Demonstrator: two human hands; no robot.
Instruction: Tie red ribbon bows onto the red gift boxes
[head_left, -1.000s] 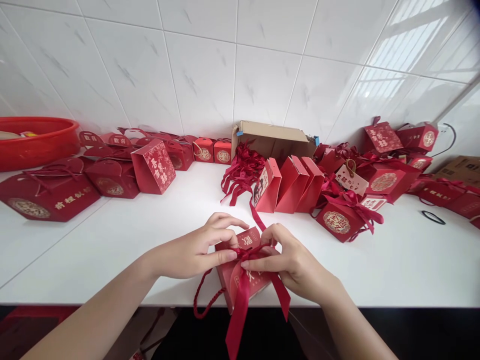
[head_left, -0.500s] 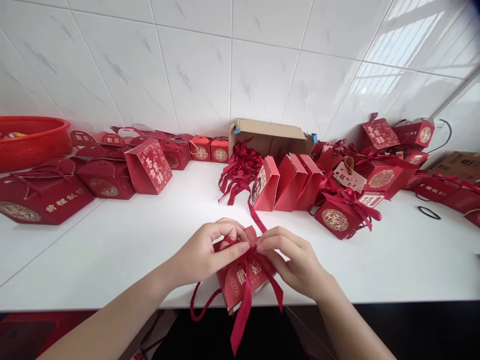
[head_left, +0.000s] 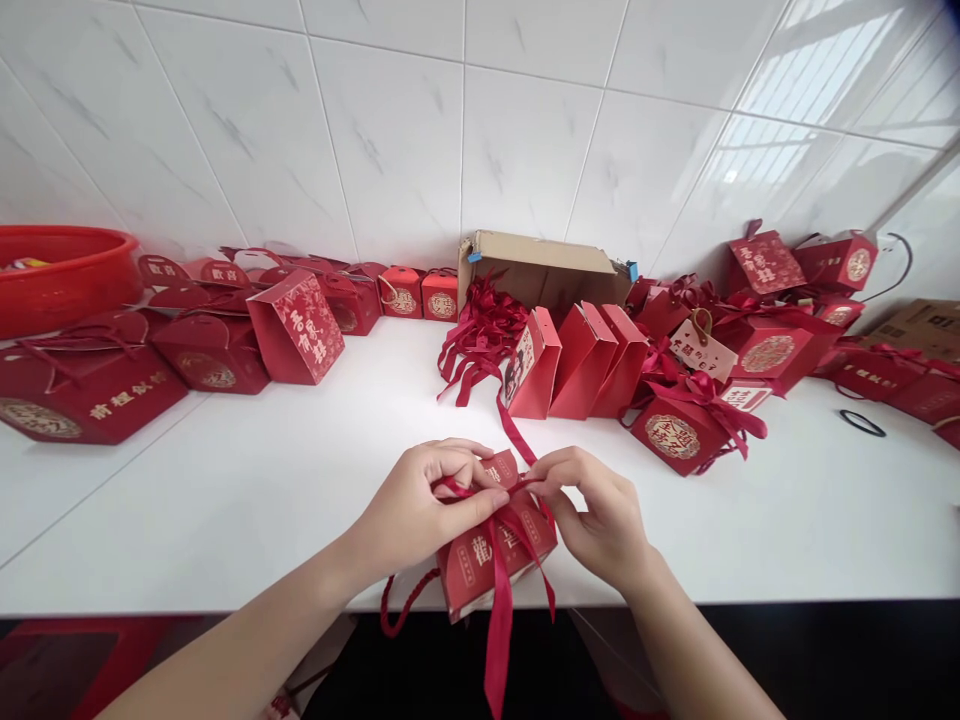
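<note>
A red gift box (head_left: 472,575) with pale printed characters lies at the table's front edge, below both hands. Dark red ribbon (head_left: 499,620) crosses its top, and two tails hang down over the near side. My left hand (head_left: 442,495) pinches the ribbon at the top of the box, thumb against fingers. My right hand (head_left: 592,505) is closed on a strand of the same ribbon just to the right. A twisted red cord handle (head_left: 405,605) loops out at the box's left. The knot area is partly hidden by my fingers.
Behind the box, a heap of red ribbons (head_left: 484,330) spills from a cardboard box (head_left: 547,250). Several upright red boxes (head_left: 581,360) stand beside it. More gift boxes line the left (head_left: 210,350) and right (head_left: 675,430). A red basin (head_left: 67,280) sits far left; a black ring (head_left: 862,423) lies right.
My right hand has drawn slightly to the right, pulling a ribbon strand out from the middle. The left hand keeps its pinch, and the hanging tails have shifted.
</note>
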